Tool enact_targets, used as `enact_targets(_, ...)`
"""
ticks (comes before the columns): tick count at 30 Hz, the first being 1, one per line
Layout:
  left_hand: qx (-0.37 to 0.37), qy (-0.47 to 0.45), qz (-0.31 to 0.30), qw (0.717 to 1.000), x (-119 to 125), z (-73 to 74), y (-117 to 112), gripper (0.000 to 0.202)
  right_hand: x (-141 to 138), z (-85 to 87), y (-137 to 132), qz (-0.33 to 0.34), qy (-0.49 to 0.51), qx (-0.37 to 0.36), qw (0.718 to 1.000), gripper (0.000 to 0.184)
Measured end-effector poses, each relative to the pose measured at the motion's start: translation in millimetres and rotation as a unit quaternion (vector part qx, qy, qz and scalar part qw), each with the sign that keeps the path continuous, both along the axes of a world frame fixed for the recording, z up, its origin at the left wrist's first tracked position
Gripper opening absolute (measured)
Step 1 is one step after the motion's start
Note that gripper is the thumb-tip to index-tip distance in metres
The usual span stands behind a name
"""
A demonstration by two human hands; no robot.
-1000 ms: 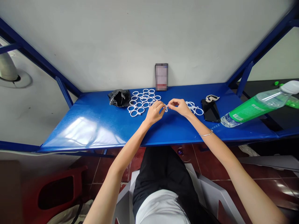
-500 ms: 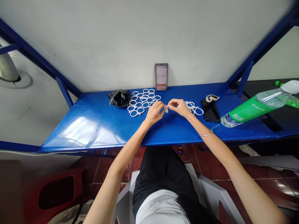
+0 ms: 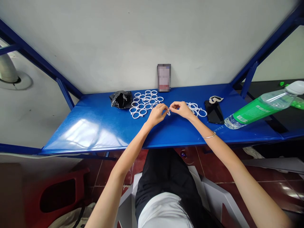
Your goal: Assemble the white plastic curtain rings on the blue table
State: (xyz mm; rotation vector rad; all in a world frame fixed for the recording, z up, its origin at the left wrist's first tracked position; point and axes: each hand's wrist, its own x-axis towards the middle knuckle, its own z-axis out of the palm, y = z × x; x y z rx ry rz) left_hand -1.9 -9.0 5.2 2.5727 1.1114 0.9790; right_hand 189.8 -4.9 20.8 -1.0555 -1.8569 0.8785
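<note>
Over the middle of the blue table, my left hand and my right hand meet with fingertips pinched. Between them is a small white ring, seen nearly edge-on, and the fingers hide most of it. It looks like one of the white curtain rings on the table. To the left and beyond my left hand lies a spread of these white rings, side by side. A smaller heap of white rings, some with little eyelets, lies just right of my right hand, which partly covers it.
A crumpled black plastic bag lies open at the back left. A device with a blurred screen leans on the wall. Rightward are a black phone, a white looped item and a green-labelled bottle.
Both hands keep almost the same place, with only slight finger movement. The white ring between them has turned or shifted a little.
</note>
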Motion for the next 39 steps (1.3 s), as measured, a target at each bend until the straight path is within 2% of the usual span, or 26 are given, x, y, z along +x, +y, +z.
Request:
enact_targets(3,-0.042,0.025,-0.005,0.999,0,-1.1,1,0.006,-3,-1.7,-1,0.015,-0.03,0.012,0.999,0.02)
enact_targets(7,-0.061,0.044,0.013,0.997,-2,-0.9,3,0.006,-7,-4.9,-2,0.033,-0.07,0.047,0.996,0.011)
enact_targets(14,-0.06,0.059,0.033,0.996,-1,3.8,1,0.009,-4,-12.8,2,0.014,-0.115,0.064,0.991,0.025)
enact_targets(18,-0.068,0.057,0.028,0.996,2,4.0,-2,0.012,-3,-15.3,4,0.012,-0.127,0.063,0.99,0.019)
enact_targets(23,-0.065,0.011,0.029,0.997,3,5.1,-4,0.021,-4,-11.3,3,0.008,-0.063,0.046,0.997,0.012)
enact_targets(28,-0.061,-0.019,0.042,0.997,1,6.0,-5,0.057,-8,-9.3,0,0.01,0.007,0.012,1.0,0.017)
enact_targets(30,-0.07,-0.013,0.039,0.997,1,5.9,-5,0.064,-9,-10.5,-1,0.012,0.029,0.001,1.0,0.019)
enact_targets(33,-0.087,-0.001,0.036,0.996,2,4.5,-5,0.064,-11,-11.3,-2,0.017,0.066,-0.02,0.997,0.022)
enact_targets(36,-0.096,-0.001,0.036,0.995,4,1.6,-3,0.051,-12,-8.6,-4,0.023,0.098,-0.04,0.994,0.025)
enact_targets(39,-0.094,-0.013,0.028,0.995,4,-0.4,-1,0.041,-12,-4.4,-7,0.026,0.092,-0.029,0.995,0.028)
